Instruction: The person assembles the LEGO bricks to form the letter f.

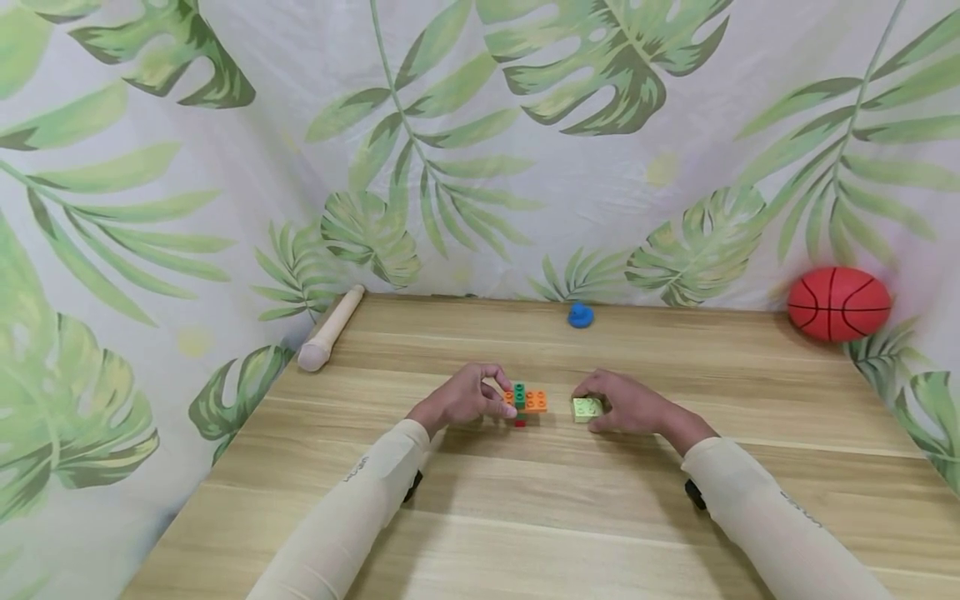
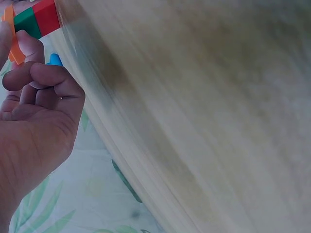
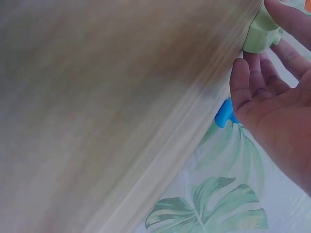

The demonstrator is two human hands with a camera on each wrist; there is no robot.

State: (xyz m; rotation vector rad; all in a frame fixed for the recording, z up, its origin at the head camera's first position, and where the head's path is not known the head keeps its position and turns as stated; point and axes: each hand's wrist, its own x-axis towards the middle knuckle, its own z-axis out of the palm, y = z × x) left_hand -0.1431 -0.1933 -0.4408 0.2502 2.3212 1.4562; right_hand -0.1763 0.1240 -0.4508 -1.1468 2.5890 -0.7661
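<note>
My left hand (image 1: 467,398) pinches a small stack of toy building bricks between thumb and fingers. An orange brick (image 1: 536,402) lies crosswise in it, with a green brick (image 1: 519,393) on top. Below the orange one, the left wrist view shows another green brick (image 2: 26,23) and a red brick (image 2: 47,17) at the bottom end. To the right, my right hand (image 1: 626,402) holds a pale green studded brick (image 1: 585,409) by its sides, thumb nearest me. That brick has a rounded side in the right wrist view. A short gap separates it from the stack.
The wooden table (image 1: 480,533) carries a blue toy duck (image 1: 580,316) near its back edge. A pale rod with a rounded end (image 1: 330,332) lies along the left edge. At the back right corner sits a red basketball (image 1: 838,304). Leaf-patterned cloth (image 1: 450,167) hangs behind.
</note>
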